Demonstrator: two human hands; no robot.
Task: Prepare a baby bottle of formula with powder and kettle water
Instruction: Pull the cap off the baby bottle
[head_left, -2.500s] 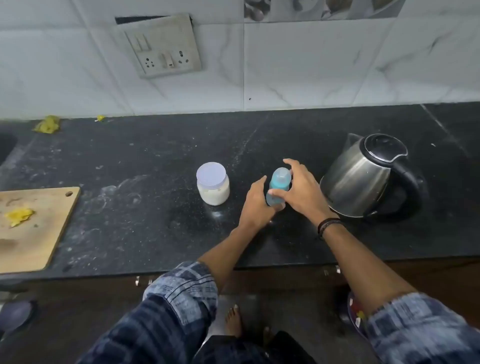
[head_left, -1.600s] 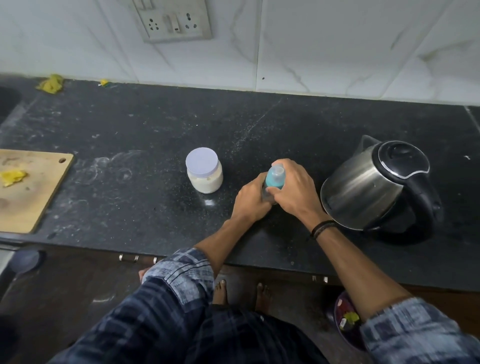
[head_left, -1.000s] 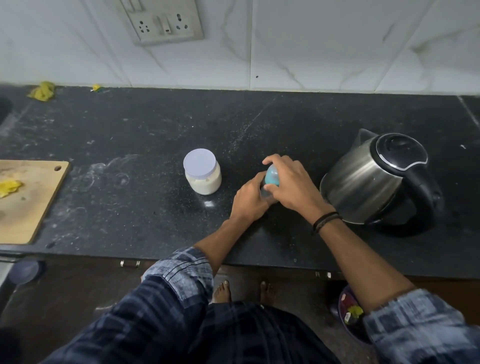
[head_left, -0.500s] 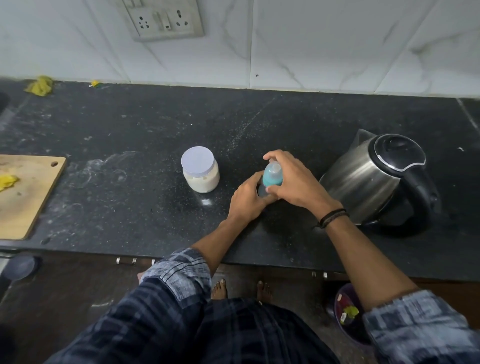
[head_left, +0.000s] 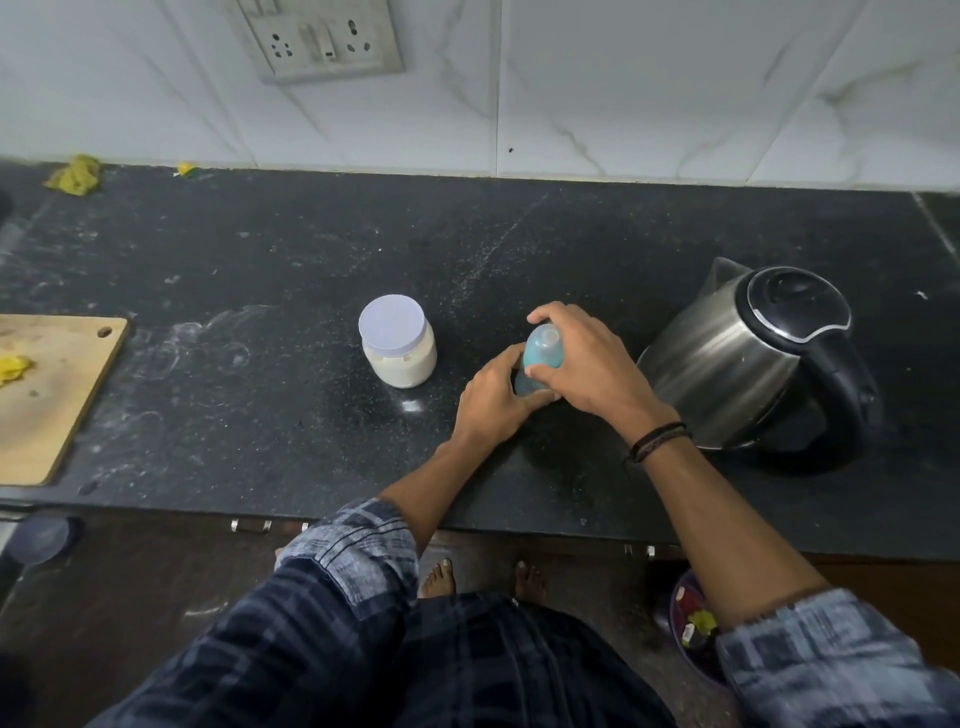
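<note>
- My left hand (head_left: 492, 402) grips the baby bottle (head_left: 541, 354) low down; my right hand (head_left: 589, 364) curls round its top.
- The powder jar (head_left: 398, 344) stands left, kettle (head_left: 727, 364) right.

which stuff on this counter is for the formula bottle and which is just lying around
For the job: baby bottle, held by left hand and right hand; powder jar, lid on; kettle.
Lying about: cutting board; yellow scraps by the wall.
</note>
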